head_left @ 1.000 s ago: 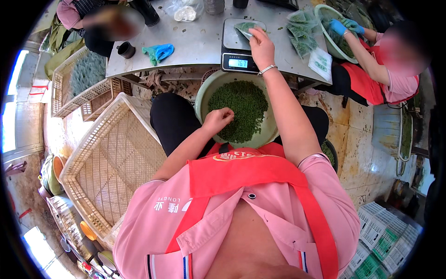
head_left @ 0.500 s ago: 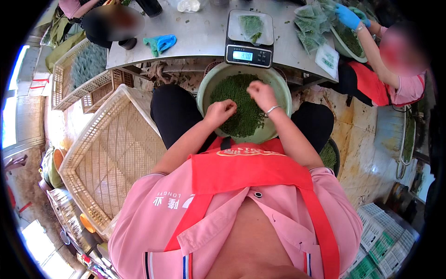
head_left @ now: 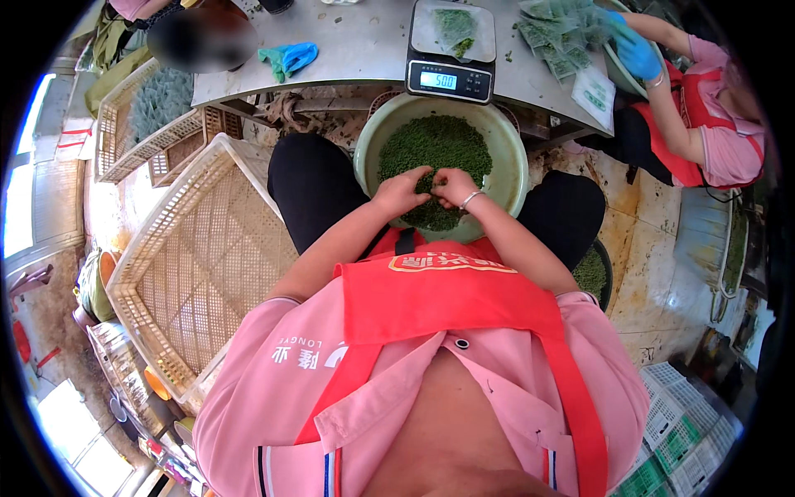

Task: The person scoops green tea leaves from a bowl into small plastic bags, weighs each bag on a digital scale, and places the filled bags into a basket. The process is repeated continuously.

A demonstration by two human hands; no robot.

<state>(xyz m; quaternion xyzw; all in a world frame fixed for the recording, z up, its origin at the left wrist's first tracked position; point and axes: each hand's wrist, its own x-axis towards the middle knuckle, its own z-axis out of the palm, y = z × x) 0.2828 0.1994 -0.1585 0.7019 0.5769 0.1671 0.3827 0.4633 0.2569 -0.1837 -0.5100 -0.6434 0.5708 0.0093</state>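
Between my knees stands a pale green basin [head_left: 517,178], with a heap of small green peppercorn-like berries [head_left: 439,141] in it. Over the near part of the heap, my left hand [head_left: 404,192] and my right hand [head_left: 455,189] are close together, fingertips almost meeting. Both have their fingers pinched; whatever is between them is too small to make out. A digital scale [head_left: 450,80] with a lit display sits at the table edge just beyond the basin. On its pan lies a clear plastic bag [head_left: 455,29] partly filled with green berries.
A metal table [head_left: 356,50] spans the far side, holding a blue-green glove [head_left: 287,60] and a pile of filled bags [head_left: 559,37]. At right, a co-worker's blue-gloved hand [head_left: 638,56] is over another basin. A large plastic crate [head_left: 207,265] stands at my left.
My hands have come together and nearer to me; before, the right one was farther over the heap. The scale's reading has changed. The co-worker at right has shifted.
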